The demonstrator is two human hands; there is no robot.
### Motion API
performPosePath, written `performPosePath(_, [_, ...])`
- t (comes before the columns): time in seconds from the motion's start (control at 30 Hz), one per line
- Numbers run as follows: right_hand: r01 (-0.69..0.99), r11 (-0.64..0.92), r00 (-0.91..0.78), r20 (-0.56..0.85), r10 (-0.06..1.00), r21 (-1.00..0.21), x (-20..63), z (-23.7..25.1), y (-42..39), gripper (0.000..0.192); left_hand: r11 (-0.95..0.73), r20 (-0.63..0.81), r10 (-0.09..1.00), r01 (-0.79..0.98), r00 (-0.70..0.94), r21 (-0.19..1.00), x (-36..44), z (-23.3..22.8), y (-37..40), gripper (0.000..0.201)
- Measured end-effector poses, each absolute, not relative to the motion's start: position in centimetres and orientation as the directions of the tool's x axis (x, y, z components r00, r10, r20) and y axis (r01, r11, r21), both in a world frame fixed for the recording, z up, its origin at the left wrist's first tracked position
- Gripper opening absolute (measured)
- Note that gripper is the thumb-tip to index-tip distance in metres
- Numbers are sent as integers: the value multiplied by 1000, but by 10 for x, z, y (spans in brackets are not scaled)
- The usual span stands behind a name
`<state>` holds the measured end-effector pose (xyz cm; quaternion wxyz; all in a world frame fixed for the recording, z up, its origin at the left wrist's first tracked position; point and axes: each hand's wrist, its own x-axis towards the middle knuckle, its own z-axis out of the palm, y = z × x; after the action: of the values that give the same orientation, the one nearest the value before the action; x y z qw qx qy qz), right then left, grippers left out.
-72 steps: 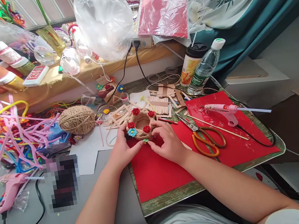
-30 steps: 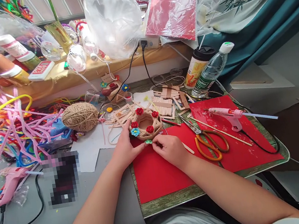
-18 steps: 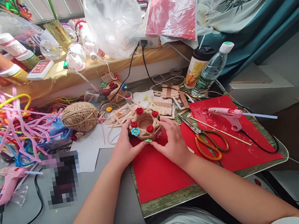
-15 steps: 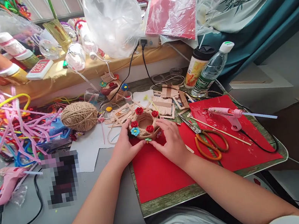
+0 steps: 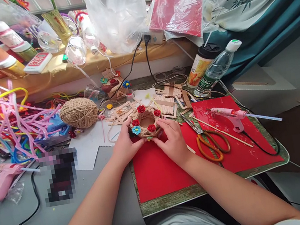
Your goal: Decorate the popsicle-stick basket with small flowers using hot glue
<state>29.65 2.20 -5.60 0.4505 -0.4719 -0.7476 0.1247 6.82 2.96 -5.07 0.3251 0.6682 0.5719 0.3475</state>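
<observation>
I can see the left grip [image 5: 125, 144] closed on the left side of a little string basket [image 5: 144, 133], and the right grip [image 5: 174, 141] closed on its right side. So the basket is right in the middle, over the red paper [image 5: 161, 178] on the counter [image 5: 170, 200]. I can't tell if its bottom touches the paper. Red roses [image 5: 152, 128] and a blue flower [image 5: 136, 130] sit around its top. Scissors [image 5: 200, 131] lie to the right of the right grip.

Arms [image 5: 94, 198] fwd; L hand [image 5: 123, 147] facing R hand [image 5: 174, 143], thumbs [image 5: 138, 144] close, L fingers [image 5: 125, 127] prob. curled.
</observation>
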Motion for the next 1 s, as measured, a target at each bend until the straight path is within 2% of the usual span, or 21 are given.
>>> performPosePath(0.33, [594, 546, -160, 578, 800, -590, 297, -58, 26, 57, -115, 81, 993, 518, 89, 848, 73, -47, 31, 91])
performPosePath(0.57, [594, 560, -162, 596, 787, -578, 297, -57, 25, 59, -171, 92, 981, 536, 172, 827, 67, -46, 27, 107])
performPosePath(0.67, [590, 567, -161, 605, 780, -574, 297, -57, 25, 58, -148, 97, 988, 548, 122, 823, 70, -49, 27, 113])
performPosePath(0.83, [585, 563, -157, 599, 785, -584, 297, -59, 25, 58, -118, 94, 993, 549, 70, 827, 73, -54, 31, 111])
performPosePath(1.0, [576, 553, -152, 586, 796, -601, 298, -58, 25, 59, -129, 84, 990, 481, 115, 867, 66, -54, 34, 103])
